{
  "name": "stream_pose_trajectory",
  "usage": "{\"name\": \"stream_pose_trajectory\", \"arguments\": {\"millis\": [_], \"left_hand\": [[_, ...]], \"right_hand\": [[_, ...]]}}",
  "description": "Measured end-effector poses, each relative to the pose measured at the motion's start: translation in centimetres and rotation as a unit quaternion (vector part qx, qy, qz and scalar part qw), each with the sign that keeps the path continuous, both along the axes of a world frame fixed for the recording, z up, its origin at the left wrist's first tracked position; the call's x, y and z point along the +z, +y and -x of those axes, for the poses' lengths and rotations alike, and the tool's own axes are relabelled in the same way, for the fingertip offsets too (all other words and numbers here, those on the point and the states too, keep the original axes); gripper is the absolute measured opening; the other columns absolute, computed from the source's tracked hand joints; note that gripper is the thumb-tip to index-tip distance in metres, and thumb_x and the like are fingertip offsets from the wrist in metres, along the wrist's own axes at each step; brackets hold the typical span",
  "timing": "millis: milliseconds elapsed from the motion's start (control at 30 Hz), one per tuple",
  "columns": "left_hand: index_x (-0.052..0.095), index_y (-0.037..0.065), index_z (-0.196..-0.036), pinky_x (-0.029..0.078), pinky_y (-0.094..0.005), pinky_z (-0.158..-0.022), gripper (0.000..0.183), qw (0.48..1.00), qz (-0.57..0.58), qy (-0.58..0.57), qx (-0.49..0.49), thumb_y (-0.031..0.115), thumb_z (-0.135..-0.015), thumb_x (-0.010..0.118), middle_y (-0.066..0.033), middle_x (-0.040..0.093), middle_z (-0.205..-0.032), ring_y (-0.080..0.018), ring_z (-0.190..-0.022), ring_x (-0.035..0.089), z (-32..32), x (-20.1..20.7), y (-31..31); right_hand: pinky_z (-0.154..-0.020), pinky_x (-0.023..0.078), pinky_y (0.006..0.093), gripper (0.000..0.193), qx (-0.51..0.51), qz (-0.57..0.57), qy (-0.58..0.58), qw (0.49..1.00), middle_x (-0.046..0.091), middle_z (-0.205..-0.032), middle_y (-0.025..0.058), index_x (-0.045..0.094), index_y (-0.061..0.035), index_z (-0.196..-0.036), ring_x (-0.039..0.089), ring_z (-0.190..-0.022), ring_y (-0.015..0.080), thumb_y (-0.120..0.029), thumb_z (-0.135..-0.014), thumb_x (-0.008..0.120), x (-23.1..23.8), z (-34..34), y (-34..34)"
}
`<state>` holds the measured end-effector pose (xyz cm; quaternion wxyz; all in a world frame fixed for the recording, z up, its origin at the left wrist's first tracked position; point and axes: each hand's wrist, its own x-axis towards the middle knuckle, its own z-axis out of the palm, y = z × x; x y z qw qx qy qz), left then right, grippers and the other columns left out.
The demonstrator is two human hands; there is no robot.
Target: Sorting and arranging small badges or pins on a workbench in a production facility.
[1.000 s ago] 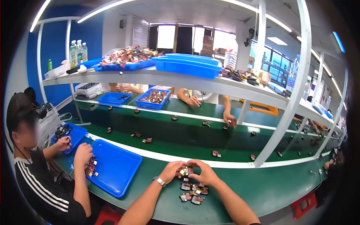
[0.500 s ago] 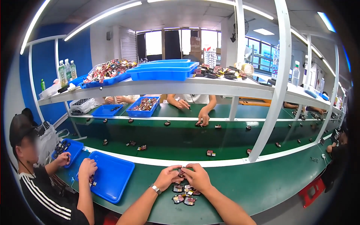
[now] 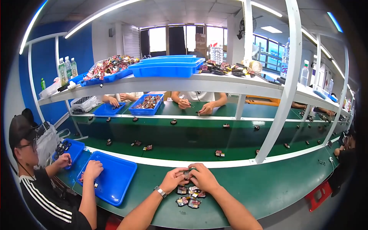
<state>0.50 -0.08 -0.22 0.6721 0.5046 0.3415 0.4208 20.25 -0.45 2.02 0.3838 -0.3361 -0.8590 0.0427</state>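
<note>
Both my hands meet above the near green work surface (image 3: 245, 197). Between their fingertips is a small, dark-edged electronic module (image 3: 187, 174), with a greyish face showing. My left hand (image 3: 173, 181), with a metal-banded watch on the wrist, grips it from the left, fingers curled in. My right hand (image 3: 203, 178) closes on it from the right, partly covering it. Just below my hands lies a cluster of several similar modules (image 3: 190, 196), with black rims and red, yellow and silvery parts.
Left of me, a person (image 3: 46, 191) reaches over a blue tray (image 3: 124, 180). Beyond a white rail (image 3: 184, 165), similar pieces (image 3: 219, 153) lie spread along a green belt. A white post (image 3: 281, 99) and a loaded shelf (image 3: 165, 85) stand ahead. Another person's hands (image 3: 205, 109) work opposite.
The module between my fingers shows a greyish face where reddish parts showed before. My hands stay nearly in place. The opposite person's hands have shifted.
</note>
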Motion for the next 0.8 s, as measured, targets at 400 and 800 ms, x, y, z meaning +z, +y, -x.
{"name": "stream_pose_trajectory", "arguments": {"millis": [400,800], "left_hand": [[0.046,0.0,-0.133,0.055,-0.0315,-0.091,0.04,0.999,-0.025,-0.001,-0.038,-0.002,-0.093,0.051,-0.013,0.06,-0.122,-0.0196,-0.104,0.063,0.3,0.7,-0.2],[0.048,0.001,-0.131,0.056,-0.0308,-0.089,0.036,0.998,-0.026,0.017,-0.058,-0.002,-0.095,0.047,-0.0119,0.06,-0.121,-0.0178,-0.105,0.062,0.2,0.6,0.0]], "right_hand": [[-0.095,0.046,0.0378,0.013,-0.017,0.096,0.052,0.994,0.06,-0.116,0.0071,0.071,-0.0096,-0.091,0.052,-0.113,0.0281,-0.012,-0.078,0.071,-0.5,-0.2,-0.4],[-0.1,0.042,0.0395,0.011,0.024,0.15,0.094,0.984,0.059,-0.12,0.008,0.07,-0.0082,-0.088,0.051,-0.117,0.0287,-0.013,-0.078,0.07,-0.8,-0.2,-0.5]]}}
